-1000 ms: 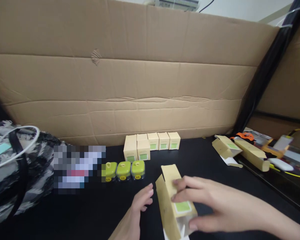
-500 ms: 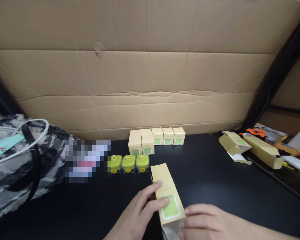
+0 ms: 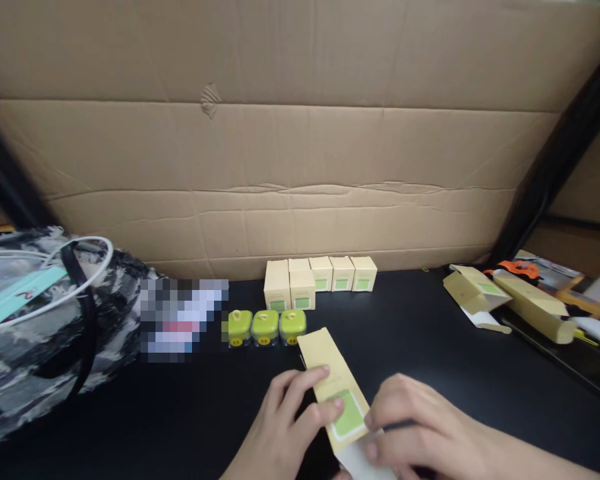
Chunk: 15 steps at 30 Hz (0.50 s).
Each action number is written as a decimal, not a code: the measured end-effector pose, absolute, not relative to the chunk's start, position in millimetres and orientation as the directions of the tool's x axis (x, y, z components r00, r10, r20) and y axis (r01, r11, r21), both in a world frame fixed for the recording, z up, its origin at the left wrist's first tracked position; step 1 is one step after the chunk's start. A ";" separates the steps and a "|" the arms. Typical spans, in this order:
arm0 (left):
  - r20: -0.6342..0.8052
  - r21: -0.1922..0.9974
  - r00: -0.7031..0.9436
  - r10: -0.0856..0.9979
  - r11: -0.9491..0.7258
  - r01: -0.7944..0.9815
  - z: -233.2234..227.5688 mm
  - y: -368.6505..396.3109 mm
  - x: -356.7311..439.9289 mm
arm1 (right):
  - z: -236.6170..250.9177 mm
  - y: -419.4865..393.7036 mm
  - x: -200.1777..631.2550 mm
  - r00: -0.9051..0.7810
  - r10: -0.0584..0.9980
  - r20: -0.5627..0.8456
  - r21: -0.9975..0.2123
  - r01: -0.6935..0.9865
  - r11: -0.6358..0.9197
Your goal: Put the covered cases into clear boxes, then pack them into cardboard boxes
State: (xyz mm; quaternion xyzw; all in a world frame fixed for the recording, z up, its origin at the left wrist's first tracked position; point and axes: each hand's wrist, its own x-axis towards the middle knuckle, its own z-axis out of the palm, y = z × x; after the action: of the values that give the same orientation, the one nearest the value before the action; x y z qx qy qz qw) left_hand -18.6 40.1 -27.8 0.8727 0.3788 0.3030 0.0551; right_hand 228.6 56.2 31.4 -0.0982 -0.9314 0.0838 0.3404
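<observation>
A pale yellow cardboard box (image 3: 330,363) with a green square on its face lies slanted on the black table. My left hand (image 3: 287,423) grips it from the left, fingertips pressing on the printed face. At the near end, my right hand (image 3: 420,427) has its fingers pinched on the box's white-lined end flap. Beyond the box stand three small green-lidded containers (image 3: 265,327) in a row. Behind them, several small closed yellow boxes (image 3: 303,293) sit against the cardboard.
A tall cardboard sheet (image 3: 290,153) rises behind the black table (image 3: 405,340). On the right lie an opened yellow carton (image 3: 473,290) and a long yellow carton (image 3: 535,307), with an orange object (image 3: 520,269) behind. A grey-black patterned bag (image 3: 120,320) fills the left.
My right hand has shifted its fingers higher around the near end, and the flap there now stands farther out. The left hand keeps its hold. The whole view has slid slightly.
</observation>
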 end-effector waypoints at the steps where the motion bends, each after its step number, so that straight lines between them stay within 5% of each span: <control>1: 0.469 0.322 0.517 0.716 -0.683 0.655 -26.1 38.2 -16.5 | 34.6 57.1 228.5 -0.763 0.276 0.584 -0.277 0.133 0.952; 5: 0.475 0.258 0.490 0.731 -0.648 0.717 -24.2 34.9 -11.1 | 46.7 60.1 229.9 -0.862 0.358 0.359 -0.474 0.162 0.865; 8: 0.492 0.280 0.509 0.706 -0.682 0.675 -25.4 38.0 -13.7 | 53.0 60.6 230.9 -0.859 0.400 0.320 -0.512 0.198 0.836; 15: 0.571 0.297 0.548 0.611 -0.776 0.556 -26.2 45.9 -17.4 | 47.3 52.8 229.6 -0.909 0.272 0.315 -0.225 0.206 0.952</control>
State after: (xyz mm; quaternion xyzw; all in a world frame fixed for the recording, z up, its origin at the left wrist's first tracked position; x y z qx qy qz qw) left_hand -17.4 45.9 -26.2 0.8789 0.3320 0.3400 0.0407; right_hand 229.6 52.8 47.3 -0.1229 -0.9726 0.0940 0.1737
